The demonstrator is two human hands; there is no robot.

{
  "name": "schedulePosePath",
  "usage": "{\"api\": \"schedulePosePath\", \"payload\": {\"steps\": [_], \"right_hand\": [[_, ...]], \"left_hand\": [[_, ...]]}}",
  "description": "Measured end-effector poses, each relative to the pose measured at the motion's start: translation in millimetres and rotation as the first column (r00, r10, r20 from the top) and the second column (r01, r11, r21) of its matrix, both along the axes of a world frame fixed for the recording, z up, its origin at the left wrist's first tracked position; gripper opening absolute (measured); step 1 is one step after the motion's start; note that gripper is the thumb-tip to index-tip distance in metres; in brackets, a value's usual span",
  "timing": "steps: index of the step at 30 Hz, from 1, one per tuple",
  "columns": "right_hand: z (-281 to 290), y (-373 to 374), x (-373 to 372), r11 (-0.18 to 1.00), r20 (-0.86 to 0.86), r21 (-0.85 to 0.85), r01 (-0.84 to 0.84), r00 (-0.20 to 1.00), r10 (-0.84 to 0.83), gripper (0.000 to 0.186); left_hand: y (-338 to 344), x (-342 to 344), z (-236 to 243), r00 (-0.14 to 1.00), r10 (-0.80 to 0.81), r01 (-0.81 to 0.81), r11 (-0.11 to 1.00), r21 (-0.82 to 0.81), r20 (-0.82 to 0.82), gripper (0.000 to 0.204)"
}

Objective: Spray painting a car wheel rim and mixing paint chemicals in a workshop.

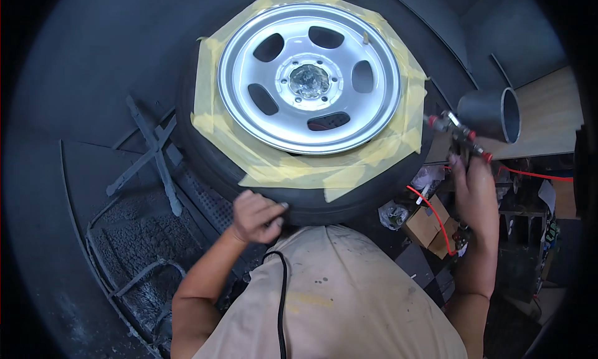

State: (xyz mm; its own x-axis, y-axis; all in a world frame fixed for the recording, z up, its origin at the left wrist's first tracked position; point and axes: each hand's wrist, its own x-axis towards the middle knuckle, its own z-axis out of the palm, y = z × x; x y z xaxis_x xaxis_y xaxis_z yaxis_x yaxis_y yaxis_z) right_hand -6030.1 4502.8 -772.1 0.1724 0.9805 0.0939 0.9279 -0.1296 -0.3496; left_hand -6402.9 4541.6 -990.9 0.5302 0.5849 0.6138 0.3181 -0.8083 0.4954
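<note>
A silver wheel rim [240, 72] with oval openings lies face up in a black tire [215, 163]. Strips of yellow masking tape [274, 172] ring the rim and cover part of the tire. Crumpled shiny film [309, 80] fills the centre hole. My right hand [474, 188] grips a metal spray gun [461, 135] with red fittings, at the right side of the tire. At the tire's near edge, my left hand [255, 217] is closed with its fingers curled; what they hold, if anything, is hidden.
A grey cylinder [489, 114] lies on a wooden board [548, 113] at right. A red hose [439, 216] runs past a cardboard box [430, 225] and clear plastic [393, 216]. At left stands a grey-coated cross-shaped metal piece [156, 150]. Dark panels surround the work.
</note>
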Motion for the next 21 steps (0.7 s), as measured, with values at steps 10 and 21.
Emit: {"api": "schedulePosePath", "payload": {"steps": [10,21], "right_hand": [[8,61,-100,0.996,-0.175,-0.080,-0.048,0.984,0.033,0.022],[-18,133,-215,0.994,-0.133,-0.058,-0.091,0.988,0.083,0.024]], "left_hand": [[30,0,5,0.837,-0.332,0.486,0.816,-0.313,0.435,0.025],[127,-220,6,0.971,0.128,-0.075,0.966,-0.249,0.202,0.023]]}}
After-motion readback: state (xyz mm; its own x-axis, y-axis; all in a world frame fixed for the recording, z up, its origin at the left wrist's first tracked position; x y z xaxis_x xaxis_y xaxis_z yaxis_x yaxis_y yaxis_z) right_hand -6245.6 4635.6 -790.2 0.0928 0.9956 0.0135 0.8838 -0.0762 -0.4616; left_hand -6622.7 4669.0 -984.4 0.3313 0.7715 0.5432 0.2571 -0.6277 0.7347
